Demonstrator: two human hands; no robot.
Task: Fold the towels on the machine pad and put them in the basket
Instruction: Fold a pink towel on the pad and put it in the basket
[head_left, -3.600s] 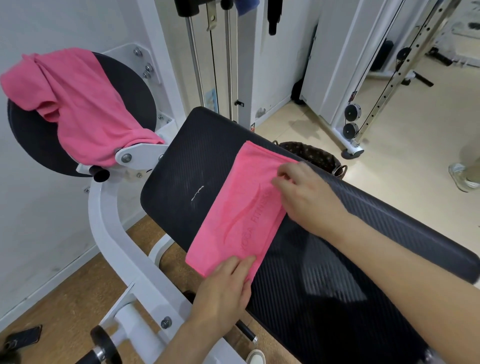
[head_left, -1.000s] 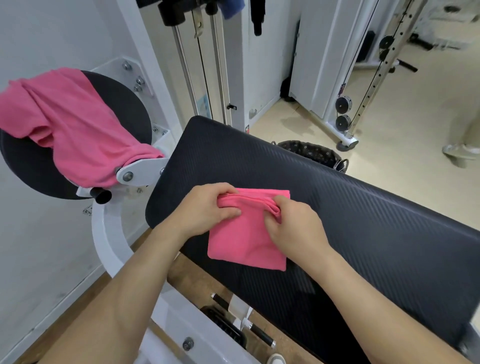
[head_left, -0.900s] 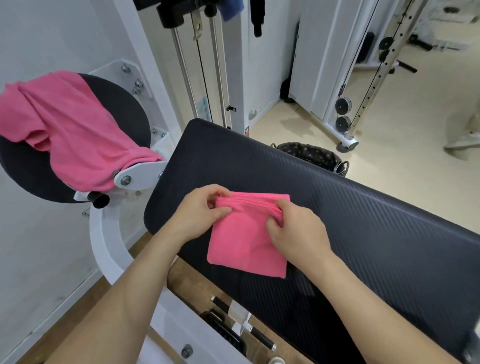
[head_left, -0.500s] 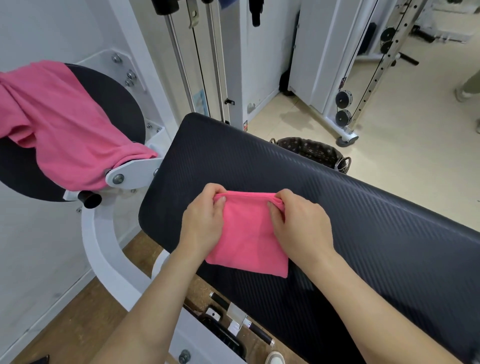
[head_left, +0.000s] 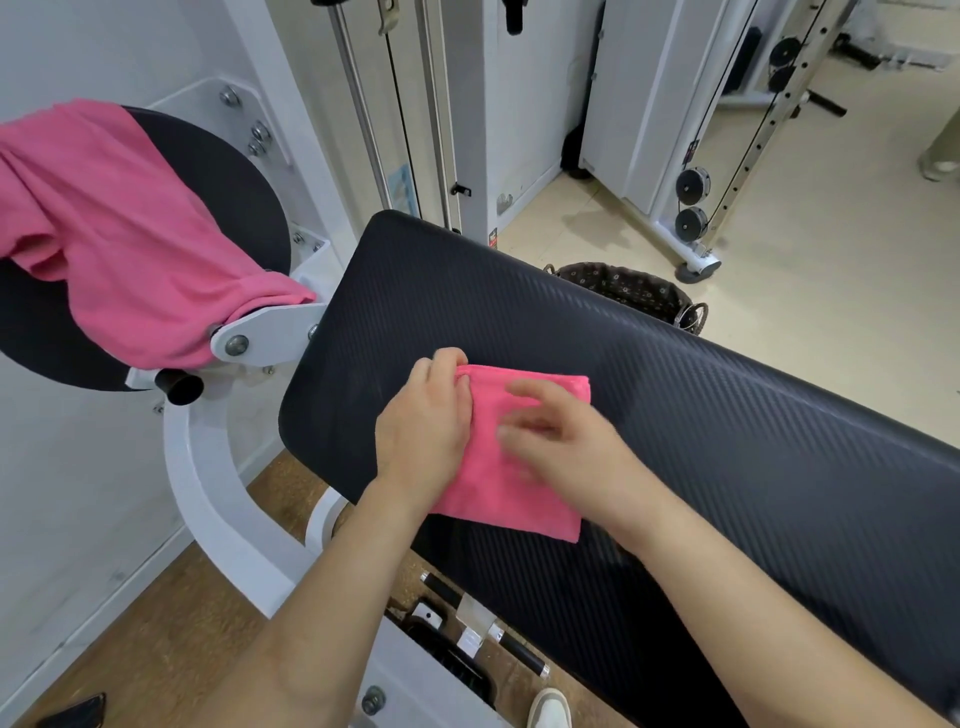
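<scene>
Left hand (head_left: 423, 423) pinches the far-left corner of the folded pink towel (head_left: 511, 501). The blurred right hand (head_left: 563, 441) covers it, grip unclear. The dark woven basket (head_left: 623, 291) lies beyond, rightward.

two pink towels: a folded towel (head_left: 519, 478) and a draped towel (head_left: 119, 234). two black pads: a long pad (head_left: 753, 441) and a round pad (head_left: 228, 182). one basket (head_left: 628, 286). two hands: left hand (head_left: 421, 431), right hand (head_left: 566, 447).

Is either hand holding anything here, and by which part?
The left hand pinches the folded pink towel at its far left corner. The right hand is blurred over the towel; no grip shows.
</scene>
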